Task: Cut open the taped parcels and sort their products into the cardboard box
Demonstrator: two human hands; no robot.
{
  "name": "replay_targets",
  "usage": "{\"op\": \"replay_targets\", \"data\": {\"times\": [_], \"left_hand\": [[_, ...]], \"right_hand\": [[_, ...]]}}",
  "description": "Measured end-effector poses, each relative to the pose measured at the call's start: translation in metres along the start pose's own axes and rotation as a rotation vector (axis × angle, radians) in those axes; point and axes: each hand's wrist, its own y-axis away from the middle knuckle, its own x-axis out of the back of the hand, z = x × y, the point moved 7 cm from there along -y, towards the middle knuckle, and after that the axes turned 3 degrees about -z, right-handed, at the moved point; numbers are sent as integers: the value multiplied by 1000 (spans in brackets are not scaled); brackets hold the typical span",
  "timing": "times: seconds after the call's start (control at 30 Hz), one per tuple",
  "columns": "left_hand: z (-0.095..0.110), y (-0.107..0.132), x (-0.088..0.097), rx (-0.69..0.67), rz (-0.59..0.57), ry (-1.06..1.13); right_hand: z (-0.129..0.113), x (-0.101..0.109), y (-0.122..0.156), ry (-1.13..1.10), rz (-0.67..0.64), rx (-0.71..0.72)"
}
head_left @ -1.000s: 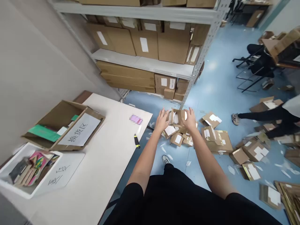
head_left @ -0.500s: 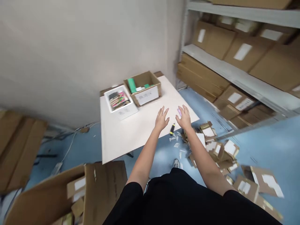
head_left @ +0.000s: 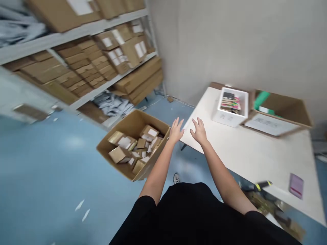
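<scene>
My left hand (head_left: pixel 176 130) is stretched forward with fingers spread, holding nothing, just above the near right rim of a large open cardboard box (head_left: pixel 113 161) on the floor. The box holds several small brown parcels (head_left: pixel 120 154) with white labels. My right hand (head_left: pixel 198 131) is also open and empty, fingers apart, hovering over the corner of a white table (head_left: pixel 255 153).
On the table stand a white bin (head_left: pixel 231 117) of colourful items, an open carton (head_left: pixel 278 115) with a paper label, a yellow-black cutter (head_left: pixel 263 184) and a purple card (head_left: pixel 296 185). Metal shelving (head_left: pixel 76 30) stacked with cartons runs along the left. Blue floor lies below.
The view has swung left, from the pile of small parcels on the floor to the large open box. Both hands let go of the parcel they held and are now open.
</scene>
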Motion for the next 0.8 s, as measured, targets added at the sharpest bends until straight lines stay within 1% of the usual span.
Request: {"op": "replay_targets", "data": {"times": [0.1, 0.17, 0.23, 0.3, 0.33, 0.4, 0.47, 0.57, 0.67, 0.73, 0.8], "left_hand": [[-94, 42, 65, 198, 98, -44], [-144, 73, 101, 330, 165, -70], [-185, 102, 127, 440, 216, -86], [-217, 125, 142, 529, 244, -93], [-231, 133, 146, 570, 251, -93], [-257, 143, 147, 649, 255, -88], [-281, 146, 143, 716, 252, -78], [-317, 145, 134, 797, 246, -71], [-356, 152, 131, 893, 256, -74], [-381, 167, 135, 973, 265, -77], [-406, 189, 141, 1066, 262, -87]], "right_hand": [[-83, -78, -42, -48, -141, 153], [-133, -122, -63, -63, -229, 255], [-174, -159, -80, -79, -295, 338], [-202, -191, -96, -104, -344, 391], [-212, -206, -105, -118, -368, 408], [-225, -234, -122, -140, -417, 429], [-233, -262, -139, -148, -462, 442], [-248, -306, -164, -147, -533, 475], [-275, -353, -181, -141, -633, 541], [-297, -385, -187, -136, -705, 581], [-320, -416, -189, -141, -768, 614]]}}
